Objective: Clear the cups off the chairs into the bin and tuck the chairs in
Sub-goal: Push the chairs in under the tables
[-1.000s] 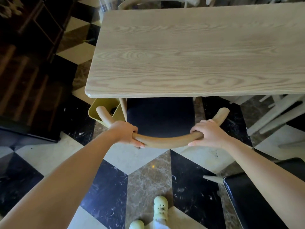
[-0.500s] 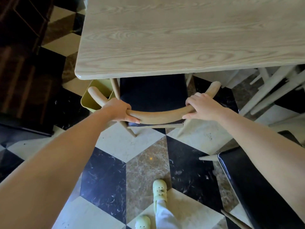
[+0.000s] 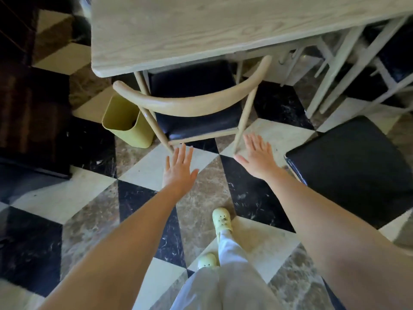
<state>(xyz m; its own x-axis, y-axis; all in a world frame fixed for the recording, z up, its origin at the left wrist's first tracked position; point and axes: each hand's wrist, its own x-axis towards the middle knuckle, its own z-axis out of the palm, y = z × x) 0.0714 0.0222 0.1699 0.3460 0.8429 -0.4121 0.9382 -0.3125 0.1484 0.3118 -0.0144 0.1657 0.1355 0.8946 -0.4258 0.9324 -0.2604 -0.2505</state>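
A light wooden chair (image 3: 178,104) with a curved backrest and a black seat stands partly under the pale wooden table (image 3: 201,30). A yellow-green bin (image 3: 127,124) sits on the floor just left of the chair. My left hand (image 3: 178,168) hovers open, fingers spread, in front of the chair's left rear leg. My right hand (image 3: 257,157) is open too, beside the right rear leg. Neither hand touches the chair. No cup shows on the seat.
A second black chair seat (image 3: 353,166) stands out from the table at the right. More pale chair legs (image 3: 335,70) crowd under the table's right side. Dark wooden furniture (image 3: 26,97) lines the left. My feet in pale clogs (image 3: 221,220) stand on the checkered marble floor.
Both hands have let go of the chair's backrest and pulled back toward me, fingers now spread. The view has drawn away from the table and turned slightly.
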